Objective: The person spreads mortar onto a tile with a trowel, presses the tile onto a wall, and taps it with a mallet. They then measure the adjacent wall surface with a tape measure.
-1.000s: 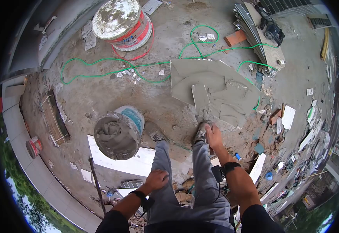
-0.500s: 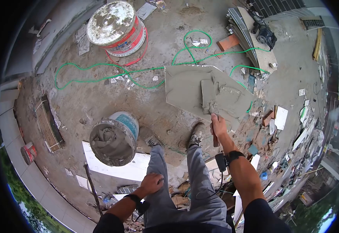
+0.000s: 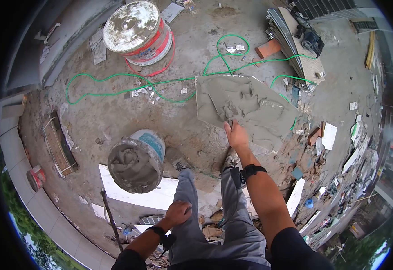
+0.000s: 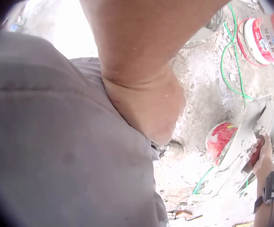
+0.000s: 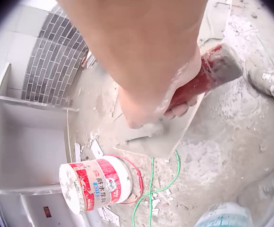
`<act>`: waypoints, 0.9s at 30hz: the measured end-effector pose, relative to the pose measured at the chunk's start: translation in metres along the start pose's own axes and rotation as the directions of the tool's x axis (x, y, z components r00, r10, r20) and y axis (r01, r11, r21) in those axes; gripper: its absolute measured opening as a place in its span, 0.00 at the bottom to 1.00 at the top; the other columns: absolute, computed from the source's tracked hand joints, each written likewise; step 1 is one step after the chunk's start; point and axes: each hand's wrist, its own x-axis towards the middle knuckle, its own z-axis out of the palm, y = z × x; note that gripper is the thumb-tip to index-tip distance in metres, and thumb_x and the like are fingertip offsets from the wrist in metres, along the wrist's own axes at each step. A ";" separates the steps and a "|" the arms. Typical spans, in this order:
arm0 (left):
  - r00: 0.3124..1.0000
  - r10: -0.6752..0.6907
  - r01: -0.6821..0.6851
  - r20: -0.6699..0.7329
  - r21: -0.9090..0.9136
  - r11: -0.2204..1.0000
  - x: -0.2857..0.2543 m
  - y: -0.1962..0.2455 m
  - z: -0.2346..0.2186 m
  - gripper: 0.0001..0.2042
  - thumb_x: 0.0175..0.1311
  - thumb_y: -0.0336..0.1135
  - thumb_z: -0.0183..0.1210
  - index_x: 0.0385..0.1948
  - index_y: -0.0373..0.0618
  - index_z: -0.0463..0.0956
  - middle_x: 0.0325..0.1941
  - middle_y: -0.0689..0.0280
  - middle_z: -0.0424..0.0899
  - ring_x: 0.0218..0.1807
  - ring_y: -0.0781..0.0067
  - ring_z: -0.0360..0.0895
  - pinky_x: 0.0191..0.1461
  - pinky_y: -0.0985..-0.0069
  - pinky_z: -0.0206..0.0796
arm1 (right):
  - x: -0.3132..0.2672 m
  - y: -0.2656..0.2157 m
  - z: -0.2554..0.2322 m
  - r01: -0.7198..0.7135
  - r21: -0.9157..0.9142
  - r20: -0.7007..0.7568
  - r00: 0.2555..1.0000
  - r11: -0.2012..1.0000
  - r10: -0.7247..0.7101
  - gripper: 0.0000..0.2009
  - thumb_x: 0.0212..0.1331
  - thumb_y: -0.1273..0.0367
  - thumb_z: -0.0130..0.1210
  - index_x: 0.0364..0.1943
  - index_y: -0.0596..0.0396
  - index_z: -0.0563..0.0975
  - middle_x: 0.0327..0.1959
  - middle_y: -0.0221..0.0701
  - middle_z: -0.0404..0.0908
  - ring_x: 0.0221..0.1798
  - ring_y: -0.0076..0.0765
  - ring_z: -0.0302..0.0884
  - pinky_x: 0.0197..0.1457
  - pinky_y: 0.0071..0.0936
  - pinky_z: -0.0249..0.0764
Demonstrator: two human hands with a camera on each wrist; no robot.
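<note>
My right hand (image 3: 237, 135) grips the red handle (image 5: 193, 90) of a trowel over a board (image 5: 171, 145) spread with grey mortar (image 3: 268, 119). The trowel's blade (image 3: 216, 97), coated in mortar, lies against the left part of the board and blends into the spread. In the left wrist view a red and white bucket (image 4: 219, 137) shows beneath the board. My left hand (image 3: 178, 213) rests loosely on the left knee with nothing in it. A bucket (image 3: 152, 140) with a teal label, holding more mortar (image 3: 132, 167), stands left of my feet.
A lidded red and white bucket (image 3: 153, 49) stands behind, a green hose (image 3: 111, 93) running across the floor near it. Stacked panels (image 3: 291, 45) and a brick (image 3: 268, 48) lie at the back right. Rubble (image 3: 327, 189) covers the right side; a stick (image 3: 111, 216) leans at front left.
My right hand went forward, then left, carrying the trowel from the board's near edge to its left part. The blade's slant has changed and the mortar's surface looks reshaped. My left hand stays on the knee.
</note>
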 end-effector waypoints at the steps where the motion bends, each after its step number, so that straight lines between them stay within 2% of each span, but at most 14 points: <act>1: 1.000 0.007 -0.007 -0.006 0.004 1.000 0.000 0.002 -0.002 0.09 0.59 0.36 0.63 0.39 0.47 0.79 0.35 0.63 0.84 0.40 0.56 0.81 0.47 0.60 0.72 | 0.004 0.000 -0.022 -0.091 -0.065 0.075 0.993 0.994 0.096 0.25 0.70 0.47 0.49 0.47 0.59 0.74 0.38 0.58 0.83 0.44 0.68 0.81 0.48 0.56 0.76; 2: 1.000 0.013 -0.013 -0.012 0.006 1.000 0.001 0.004 -0.001 0.09 0.59 0.36 0.62 0.38 0.47 0.79 0.35 0.63 0.84 0.40 0.56 0.81 0.47 0.60 0.73 | 0.006 0.002 -0.041 -0.177 -0.136 0.143 0.970 0.975 0.196 0.26 0.70 0.48 0.48 0.49 0.61 0.74 0.42 0.62 0.82 0.50 0.72 0.78 0.54 0.59 0.73; 3: 1.000 0.018 -0.018 -0.008 0.000 1.000 0.001 0.006 0.001 0.09 0.59 0.36 0.62 0.38 0.47 0.79 0.35 0.63 0.84 0.40 0.56 0.81 0.47 0.60 0.73 | 0.008 0.017 -0.046 -0.183 -0.142 0.140 0.969 0.973 0.203 0.26 0.70 0.48 0.48 0.49 0.61 0.74 0.42 0.62 0.82 0.50 0.72 0.78 0.54 0.59 0.73; 16: 0.999 -0.030 0.030 0.032 0.020 0.999 0.005 0.007 -0.005 0.08 0.59 0.37 0.62 0.37 0.47 0.81 0.36 0.60 0.85 0.43 0.54 0.81 0.50 0.60 0.73 | 0.003 0.109 -0.069 -0.350 -0.111 -0.165 0.929 0.930 0.330 0.29 0.71 0.46 0.46 0.42 0.65 0.76 0.39 0.58 0.83 0.45 0.66 0.83 0.51 0.55 0.76; 17: 0.999 -0.026 0.025 0.030 0.023 0.999 0.004 0.006 -0.006 0.09 0.59 0.38 0.62 0.37 0.46 0.81 0.37 0.60 0.85 0.44 0.55 0.81 0.50 0.60 0.73 | 0.002 0.110 -0.066 -0.483 0.137 -0.096 0.862 0.865 0.497 0.26 0.71 0.47 0.47 0.38 0.60 0.74 0.32 0.49 0.82 0.36 0.55 0.82 0.40 0.50 0.76; 18: 0.999 -0.022 0.021 0.030 0.022 1.000 0.003 0.005 -0.007 0.09 0.59 0.38 0.62 0.37 0.46 0.81 0.37 0.60 0.85 0.44 0.55 0.81 0.50 0.60 0.73 | 0.000 0.112 -0.065 -0.589 0.363 0.014 0.778 0.722 0.628 0.23 0.71 0.47 0.48 0.33 0.55 0.72 0.25 0.40 0.80 0.28 0.44 0.82 0.29 0.45 0.75; 19: 0.999 -0.025 0.025 0.028 0.018 1.000 0.003 0.005 -0.007 0.09 0.59 0.38 0.62 0.37 0.46 0.80 0.37 0.60 0.85 0.44 0.54 0.80 0.51 0.60 0.73 | -0.003 0.112 -0.059 -0.606 0.619 0.163 0.722 0.500 0.673 0.22 0.70 0.47 0.48 0.32 0.51 0.71 0.23 0.34 0.76 0.24 0.36 0.77 0.25 0.39 0.72; 20: 0.999 -0.029 0.029 0.029 0.014 0.999 0.004 0.006 -0.006 0.09 0.59 0.38 0.62 0.37 0.46 0.80 0.37 0.60 0.85 0.45 0.54 0.80 0.51 0.60 0.72 | -0.007 0.088 -0.058 -0.578 0.789 0.322 0.677 0.208 0.661 0.20 0.70 0.47 0.48 0.31 0.47 0.69 0.20 0.28 0.71 0.20 0.28 0.71 0.21 0.32 0.68; 21: 0.999 -0.025 0.024 0.035 0.013 1.000 0.002 0.006 -0.005 0.09 0.59 0.38 0.62 0.37 0.46 0.80 0.37 0.60 0.85 0.45 0.54 0.80 0.51 0.60 0.72 | -0.008 0.067 -0.050 -0.464 0.883 0.415 0.708 -0.066 0.572 0.20 0.70 0.45 0.48 0.32 0.45 0.68 0.20 0.27 0.70 0.18 0.30 0.66 0.21 0.31 0.65; 22: 0.998 -0.036 0.035 0.046 0.017 0.999 0.002 0.004 -0.004 0.08 0.60 0.38 0.62 0.37 0.47 0.80 0.37 0.61 0.85 0.44 0.54 0.80 0.51 0.59 0.72 | -0.010 0.042 -0.046 -0.413 0.890 0.451 0.731 -0.195 0.512 0.20 0.71 0.45 0.47 0.36 0.46 0.68 0.21 0.27 0.70 0.18 0.30 0.65 0.21 0.31 0.65; 23: 0.997 -0.047 0.045 0.057 0.025 0.999 0.004 0.003 -0.003 0.08 0.60 0.38 0.61 0.37 0.47 0.80 0.38 0.61 0.85 0.44 0.54 0.80 0.51 0.59 0.72 | -0.011 0.023 -0.041 -0.425 0.881 0.472 0.749 -0.208 0.466 0.20 0.71 0.45 0.46 0.37 0.47 0.69 0.23 0.28 0.71 0.18 0.30 0.66 0.21 0.31 0.66; 24: 0.997 -0.041 0.039 0.067 0.033 0.999 0.006 0.003 -0.003 0.08 0.60 0.38 0.61 0.37 0.47 0.80 0.38 0.61 0.85 0.44 0.54 0.80 0.51 0.59 0.72 | -0.011 0.015 -0.027 -0.461 0.876 0.473 0.760 -0.144 0.446 0.20 0.72 0.46 0.45 0.38 0.48 0.69 0.21 0.28 0.70 0.18 0.30 0.67 0.21 0.31 0.67; 25: 0.997 -0.044 0.041 0.065 0.043 0.998 0.005 0.004 -0.004 0.08 0.60 0.38 0.61 0.36 0.47 0.80 0.37 0.61 0.85 0.44 0.54 0.80 0.51 0.59 0.72 | -0.009 0.015 -0.018 -0.538 0.842 0.476 0.782 0.050 0.403 0.20 0.72 0.47 0.46 0.38 0.50 0.70 0.21 0.29 0.71 0.19 0.28 0.68 0.21 0.31 0.67; 27: 0.996 -0.043 0.039 0.075 0.056 0.998 0.003 0.005 -0.002 0.07 0.60 0.38 0.61 0.36 0.47 0.80 0.37 0.61 0.85 0.44 0.54 0.80 0.50 0.59 0.72 | -0.011 0.033 -0.014 -0.491 0.627 0.339 0.871 0.605 0.356 0.23 0.71 0.47 0.47 0.40 0.55 0.72 0.24 0.39 0.80 0.24 0.43 0.79 0.27 0.42 0.74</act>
